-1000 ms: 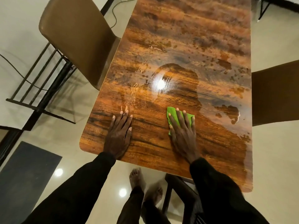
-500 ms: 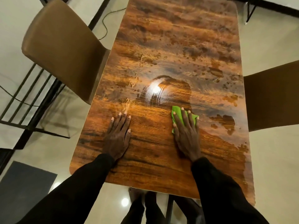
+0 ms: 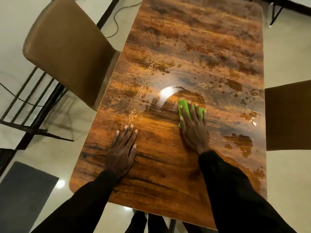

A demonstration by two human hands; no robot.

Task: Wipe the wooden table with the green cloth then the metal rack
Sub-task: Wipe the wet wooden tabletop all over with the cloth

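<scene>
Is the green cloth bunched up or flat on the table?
Flat: the right hand presses the green cloth against the wooden table.

The wooden table (image 3: 185, 47) is gleaming, its glossy brown grain throwing back a bright lamp glare and showing smeared streaks and blotches. The green cloth (image 3: 183, 105) is looking soft and matt. The tan chair back (image 3: 67, 47) is showing a smooth, dull, leather-like skin. The metal rack (image 3: 25, 126) is looking black and matt, and the pale floor (image 3: 286, 47) is shining.
</scene>
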